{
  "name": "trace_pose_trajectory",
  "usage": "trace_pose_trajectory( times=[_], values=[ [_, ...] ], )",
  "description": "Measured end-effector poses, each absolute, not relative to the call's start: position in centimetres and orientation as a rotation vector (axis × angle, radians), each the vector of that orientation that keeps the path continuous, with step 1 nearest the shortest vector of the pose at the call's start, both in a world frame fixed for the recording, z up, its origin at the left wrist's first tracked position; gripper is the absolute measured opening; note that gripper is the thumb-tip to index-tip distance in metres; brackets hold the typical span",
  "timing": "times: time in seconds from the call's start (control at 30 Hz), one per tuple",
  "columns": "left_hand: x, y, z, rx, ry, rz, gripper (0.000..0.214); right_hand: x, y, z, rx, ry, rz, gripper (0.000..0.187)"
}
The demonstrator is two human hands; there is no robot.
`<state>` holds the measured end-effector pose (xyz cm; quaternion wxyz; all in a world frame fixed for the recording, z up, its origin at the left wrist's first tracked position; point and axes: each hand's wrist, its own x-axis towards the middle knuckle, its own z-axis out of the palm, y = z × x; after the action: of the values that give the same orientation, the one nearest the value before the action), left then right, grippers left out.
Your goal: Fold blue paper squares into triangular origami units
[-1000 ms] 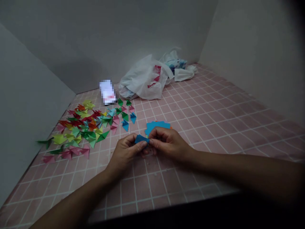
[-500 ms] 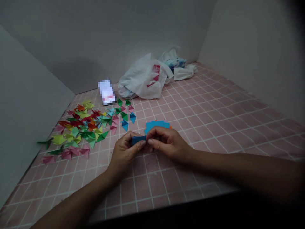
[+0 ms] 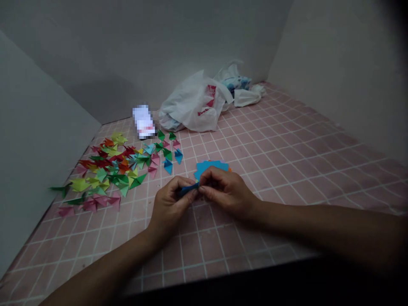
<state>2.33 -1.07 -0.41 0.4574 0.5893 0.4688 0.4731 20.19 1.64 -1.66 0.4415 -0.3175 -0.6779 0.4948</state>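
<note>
A small piece of folded blue paper (image 3: 189,188) is pinched between my two hands, just above the table. My left hand (image 3: 174,197) grips its left part with thumb and fingers closed. My right hand (image 3: 225,191) is closed at its right end, thumb and forefinger together; part of the paper is hidden by the fingers. Just behind my right hand lies a fanned stack of blue paper sheets (image 3: 211,166), with a bit of orange showing at its edge.
Many folded paper pieces (image 3: 117,163) in several colours spread over the left of the pink checked tablecloth (image 3: 270,153). A phone (image 3: 144,122) with a lit screen stands behind them. White plastic bags (image 3: 194,106) lie against the back wall. Walls rise left and right.
The blue paper has tilted in my fingers and shows a narrower face now. Both hands have shifted very slightly, still holding it, and the whole view has moved a little.
</note>
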Motion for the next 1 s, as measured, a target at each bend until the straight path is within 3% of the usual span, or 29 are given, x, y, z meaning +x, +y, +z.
trace_pose_trajectory(
  times=[0.53, 0.77, 1.0],
  values=[
    [2.1, -1.1, -0.8, 1.571, 1.180, 1.085, 0.006, 20.3, 1.8, -1.6, -0.817, -1.751, 1.148, 0.006],
    [1.8, -1.3, 0.4, 1.473, 1.188, 0.997, 0.019, 20.4, 1.9, -1.7, -0.816, -1.885, 0.989, 0.011],
    [2.0, -1.1, 0.7, 1.436, 1.268, 0.981, 0.020, 20.4, 2.0, -1.7, -0.755, -1.960, 0.858, 0.015]
  ],
)
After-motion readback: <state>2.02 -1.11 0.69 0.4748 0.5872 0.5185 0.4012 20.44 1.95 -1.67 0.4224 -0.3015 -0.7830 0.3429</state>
